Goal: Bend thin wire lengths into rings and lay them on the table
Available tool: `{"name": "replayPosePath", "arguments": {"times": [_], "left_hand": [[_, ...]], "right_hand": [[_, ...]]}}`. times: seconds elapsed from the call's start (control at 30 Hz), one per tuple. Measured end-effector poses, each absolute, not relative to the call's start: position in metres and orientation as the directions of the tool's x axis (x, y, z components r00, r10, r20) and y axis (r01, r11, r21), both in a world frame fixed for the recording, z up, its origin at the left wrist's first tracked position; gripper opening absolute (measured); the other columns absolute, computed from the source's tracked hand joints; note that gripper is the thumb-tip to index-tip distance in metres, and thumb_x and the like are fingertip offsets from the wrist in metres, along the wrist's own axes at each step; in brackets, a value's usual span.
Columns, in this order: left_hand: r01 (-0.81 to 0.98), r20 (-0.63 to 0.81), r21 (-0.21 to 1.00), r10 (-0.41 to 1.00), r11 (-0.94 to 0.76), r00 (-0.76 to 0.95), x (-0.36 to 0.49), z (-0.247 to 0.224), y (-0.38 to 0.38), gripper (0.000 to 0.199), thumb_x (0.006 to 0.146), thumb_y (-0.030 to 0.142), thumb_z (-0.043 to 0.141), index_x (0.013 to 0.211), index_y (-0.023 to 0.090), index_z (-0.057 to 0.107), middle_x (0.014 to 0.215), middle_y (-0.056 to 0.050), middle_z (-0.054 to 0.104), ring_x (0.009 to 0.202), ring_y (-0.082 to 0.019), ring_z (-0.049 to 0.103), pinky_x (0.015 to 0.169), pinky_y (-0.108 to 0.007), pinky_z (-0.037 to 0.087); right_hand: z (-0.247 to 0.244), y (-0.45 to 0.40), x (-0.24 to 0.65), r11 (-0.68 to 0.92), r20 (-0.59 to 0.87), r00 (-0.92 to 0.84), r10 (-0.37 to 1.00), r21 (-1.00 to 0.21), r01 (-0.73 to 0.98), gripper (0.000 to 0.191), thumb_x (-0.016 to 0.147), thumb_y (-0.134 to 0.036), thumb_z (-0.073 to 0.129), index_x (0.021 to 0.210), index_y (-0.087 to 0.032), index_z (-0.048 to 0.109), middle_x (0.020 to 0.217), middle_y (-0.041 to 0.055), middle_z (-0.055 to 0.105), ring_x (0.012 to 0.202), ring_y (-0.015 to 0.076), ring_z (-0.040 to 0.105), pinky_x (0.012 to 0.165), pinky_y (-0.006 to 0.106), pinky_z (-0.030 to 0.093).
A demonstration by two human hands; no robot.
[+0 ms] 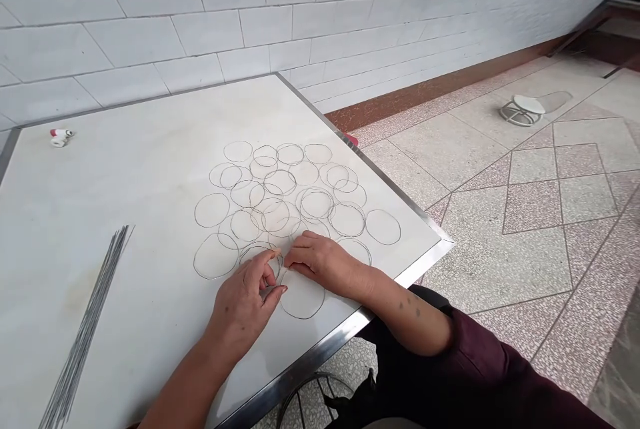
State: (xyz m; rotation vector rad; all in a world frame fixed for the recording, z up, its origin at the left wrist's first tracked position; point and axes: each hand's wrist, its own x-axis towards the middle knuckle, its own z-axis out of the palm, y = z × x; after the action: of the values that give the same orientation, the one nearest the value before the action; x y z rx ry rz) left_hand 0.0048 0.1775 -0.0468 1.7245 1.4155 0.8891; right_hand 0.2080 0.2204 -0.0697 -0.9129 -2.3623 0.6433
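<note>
**Fingers (296,257) at a wire ring (303,318) by the table's (150,175) near edge**

Head view: the right hand (323,261) seems to pinch the ring's upper-left rim; the left hand (243,305) holds thumb and forefinger apart — whether it touches wire, I cannot tell. A slip could spring the ring loose, or snag the overlapping loops (301,205) toward the far right corner — they lie so close. No brand, label or writing is readable.

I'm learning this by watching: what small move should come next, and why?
I'd probably have the left hand pinch the nearest wire ring beside the right hand: its thumb and index finger stand apart near the ring's edge, where the right fingertips are, so pinching there might steady it.
</note>
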Motion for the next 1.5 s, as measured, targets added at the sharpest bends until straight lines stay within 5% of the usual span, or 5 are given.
{"name": "replayPosePath", "arguments": {"times": [0.2,0.57,0.8,1.03,1.5], "left_hand": [[0.416,0.024,0.900,0.966,-0.133,0.256,0.004,-0.052,0.170,0.064,0.058,0.019,0.083,0.119,0.035,0.069,0.078,0.000,0.067,0.063,-0.021,0.054,0.064,-0.032,0.045],[0.277,-0.061,0.961,0.981,0.008,0.183,0.008,-0.061,0.170,0.064,0.062,0.013,0.077,0.121,0.036,0.068,0.081,-0.001,0.068,0.070,-0.023,0.057,0.070,-0.035,0.050],[0.336,-0.052,0.942,0.982,-0.013,0.184,0.009,-0.062,0.170,0.058,0.069,0.013,0.071,0.122,0.035,0.068,0.086,-0.002,0.070,0.071,-0.023,0.060,0.074,-0.037,0.051],[0.192,-0.124,0.977,0.984,0.098,0.130,0.011,-0.059,0.168,0.063,0.062,0.011,0.076,0.120,0.035,0.068,0.084,-0.002,0.070,0.076,-0.025,0.061,0.076,-0.037,0.050],[0.406,-0.045,0.914,0.992,-0.008,0.120,0.012,-0.065,0.165,0.062,0.071,0.014,0.071,0.129,0.034,0.061,0.082,-0.002,0.069,0.069,-0.023,0.063,0.070,-0.035,0.051]], "right_hand": [[-0.067,0.221,0.210,0.650,0.278,-0.644,0.713,-0.607,0.457,0.009,0.094,-0.017,0.056,0.088,-0.019,0.062,0.080,0.0022,0.062,0.081,0.0175,0.054,0.071,0.030,0.048],[-0.065,0.219,0.212,0.550,0.191,-0.599,0.777,-0.668,0.501,0.011,0.089,-0.011,0.060,0.095,-0.020,0.058,0.086,0.0016,0.064,0.080,0.0161,0.059,0.068,0.027,0.047],[-0.063,0.218,0.209,0.556,0.179,-0.613,0.769,-0.661,0.505,0.009,0.091,-0.013,0.057,0.095,-0.021,0.057,0.087,0.0016,0.064,0.080,0.0162,0.059,0.067,0.027,0.047],[-0.064,0.216,0.206,0.560,0.227,-0.607,0.762,-0.702,0.440,0.008,0.090,-0.015,0.056,0.093,-0.022,0.058,0.085,0.0006,0.064,0.077,0.0165,0.059,0.067,0.028,0.048],[-0.065,0.219,0.207,0.712,0.282,-0.759,0.586,-0.626,0.317,0.019,0.084,-0.007,0.046,0.090,-0.023,0.051,0.083,-0.0010,0.062,0.076,0.0154,0.054,0.073,0.030,0.046]]}}
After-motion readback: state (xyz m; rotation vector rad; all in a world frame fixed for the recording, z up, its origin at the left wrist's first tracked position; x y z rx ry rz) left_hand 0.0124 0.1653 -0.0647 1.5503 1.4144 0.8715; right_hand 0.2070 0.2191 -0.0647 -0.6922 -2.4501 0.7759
